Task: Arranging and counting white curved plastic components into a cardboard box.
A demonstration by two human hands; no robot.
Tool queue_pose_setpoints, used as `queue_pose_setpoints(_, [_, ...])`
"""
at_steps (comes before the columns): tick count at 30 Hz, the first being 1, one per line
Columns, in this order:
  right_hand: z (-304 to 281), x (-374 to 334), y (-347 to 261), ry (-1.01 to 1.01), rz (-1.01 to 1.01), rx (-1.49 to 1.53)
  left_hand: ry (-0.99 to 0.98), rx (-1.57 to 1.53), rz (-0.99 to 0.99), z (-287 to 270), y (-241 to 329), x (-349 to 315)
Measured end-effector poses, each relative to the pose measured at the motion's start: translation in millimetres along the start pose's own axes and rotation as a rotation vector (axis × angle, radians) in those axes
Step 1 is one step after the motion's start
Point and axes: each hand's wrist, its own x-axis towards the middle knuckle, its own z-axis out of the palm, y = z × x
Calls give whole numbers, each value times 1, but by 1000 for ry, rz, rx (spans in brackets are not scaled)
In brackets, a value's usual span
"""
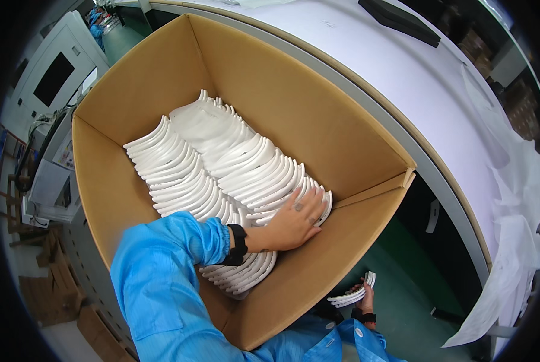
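Observation:
Inside the cardboard box, two rows of white curved plates [182,175] stand nested closely together. My left hand [291,223] lies palm down over the near right end of the right row. Its fingers are stretched across the plate edges, with the thumb apart, touching the last white curved plate [327,208]. Outside the box, low on the right, my right hand [366,300] grips a small stack of white curved plates [349,297]. My left forearm covers part of the left row.
The tall brown cardboard box [143,66] has raised walls around the plates. Behind it runs a white-topped table [378,66] with a dark bar [401,22] on it. Thin white sheeting [511,241] hangs over the right end. Flattened cardboard [50,286] lies at the left.

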Motion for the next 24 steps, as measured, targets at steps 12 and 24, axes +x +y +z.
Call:
queue_pose_setpoints(12, [2, 1, 1, 0, -10, 2, -17, -83, 2, 5, -18, -16])
queue_pose_setpoints(24, [-4, 2, 1, -49, -13, -65, -81, -34, 150, 14, -8, -12])
